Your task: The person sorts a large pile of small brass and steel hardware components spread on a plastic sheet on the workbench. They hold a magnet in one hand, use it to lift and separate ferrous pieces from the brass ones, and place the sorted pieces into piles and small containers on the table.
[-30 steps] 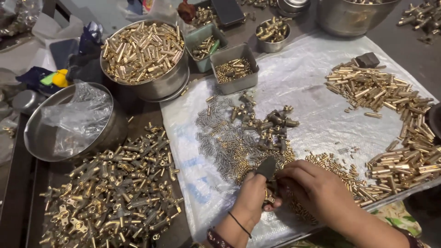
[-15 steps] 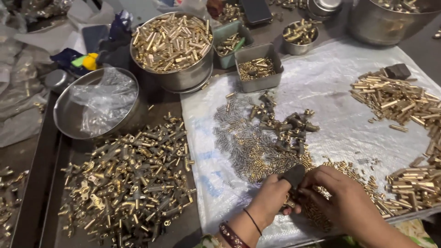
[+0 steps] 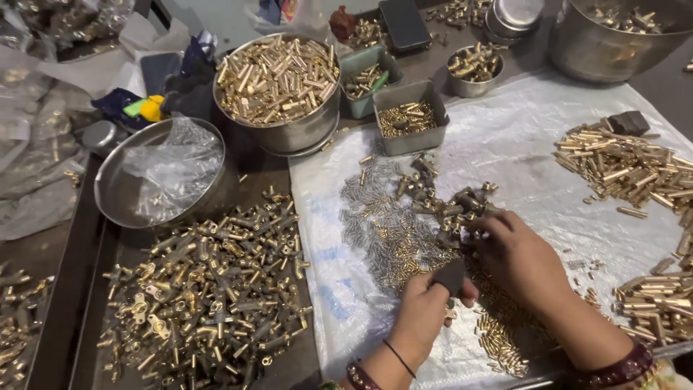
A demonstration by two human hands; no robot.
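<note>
On the sheet (image 3: 520,137), small parts (image 3: 390,231) lie left of the hands. A tray (image 3: 411,119) stands behind them. Left of it a bowl (image 3: 278,90) holds tubes. A pan (image 3: 166,173) sits further left, a heap of fittings (image 3: 209,303) before it. More tubes (image 3: 621,162) lie right.

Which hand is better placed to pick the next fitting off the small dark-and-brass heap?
Right, probably. The right hand has its fingertips already at the heap of dark-and-brass fittings on the white sheet. The left hand sits nearer the body and is occupied, gripping a small dark block.
</note>
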